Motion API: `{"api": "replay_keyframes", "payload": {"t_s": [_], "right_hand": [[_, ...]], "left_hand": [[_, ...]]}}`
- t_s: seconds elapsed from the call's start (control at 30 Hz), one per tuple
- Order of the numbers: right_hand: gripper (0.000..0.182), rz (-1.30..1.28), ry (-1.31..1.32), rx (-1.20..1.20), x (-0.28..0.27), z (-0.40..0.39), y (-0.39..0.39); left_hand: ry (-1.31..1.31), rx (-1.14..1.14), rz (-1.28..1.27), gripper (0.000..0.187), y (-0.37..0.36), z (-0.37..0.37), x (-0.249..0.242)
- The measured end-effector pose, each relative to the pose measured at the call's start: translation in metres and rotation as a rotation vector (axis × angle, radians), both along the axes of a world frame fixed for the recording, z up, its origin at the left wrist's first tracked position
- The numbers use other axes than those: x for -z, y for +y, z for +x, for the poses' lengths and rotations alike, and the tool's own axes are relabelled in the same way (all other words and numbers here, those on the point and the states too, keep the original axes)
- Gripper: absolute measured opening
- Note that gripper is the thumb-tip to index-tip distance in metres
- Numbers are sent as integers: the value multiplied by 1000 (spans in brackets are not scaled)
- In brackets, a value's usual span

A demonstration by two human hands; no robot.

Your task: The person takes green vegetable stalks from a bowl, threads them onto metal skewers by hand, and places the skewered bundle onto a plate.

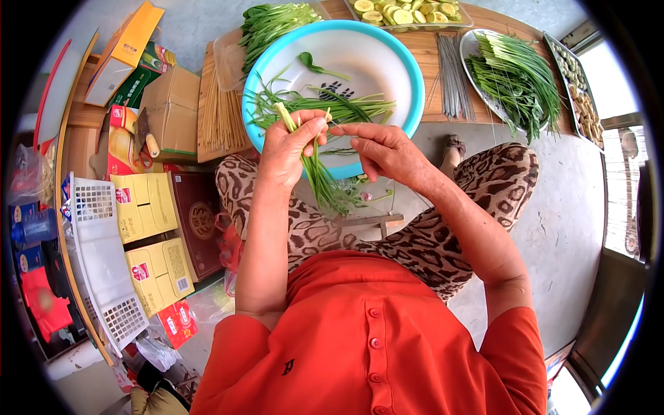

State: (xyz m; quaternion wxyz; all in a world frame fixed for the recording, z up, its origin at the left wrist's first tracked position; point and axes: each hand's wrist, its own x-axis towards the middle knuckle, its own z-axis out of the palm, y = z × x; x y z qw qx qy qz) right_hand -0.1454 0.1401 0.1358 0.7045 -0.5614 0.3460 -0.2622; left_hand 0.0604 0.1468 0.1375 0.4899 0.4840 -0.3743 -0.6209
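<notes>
The left hand (287, 149) had its grip closed round a small bunch of green chive stalks (319, 176) — held over the near rim of the blue-rimmed basin (408, 83). The right hand (384, 149) pinched one stalk's tip between thumb and forefinger — just beside the left. More loose chives (332, 107) lay inside the basin.

Two hands work here: the left hand (290, 149) and the right hand (384, 149). Just beyond them sits one blue-rimmed basin (408, 76). Past the basin lie three trays: one of sliced vegetables (465, 21), one metal tray of green chives (469, 48), and one of small pieces (561, 59) far to the right. Two yellow boxes (145, 204) lie left of the left hand, beside one white plastic basket (104, 263).
</notes>
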Motion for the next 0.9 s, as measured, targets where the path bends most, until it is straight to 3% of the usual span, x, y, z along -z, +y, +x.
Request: {"api": "replay_keyframes", "payload": {"t_s": [0.63,0.77,0.83,0.9], "right_hand": [[21,-53,-12,23,0,0,-2],[20,-31,63,58,2,0,-4],[20,-1,45,190,6,-1,-8],[16,-9,29,213,7,0,-10]], "left_hand": [[-135,153,15,17,3,-7,-3],[-110,101,6,18,7,-17,0],[-342,-28,-159,14,6,-17,14],[-429,25,-134,13,7,-16,13]]}}
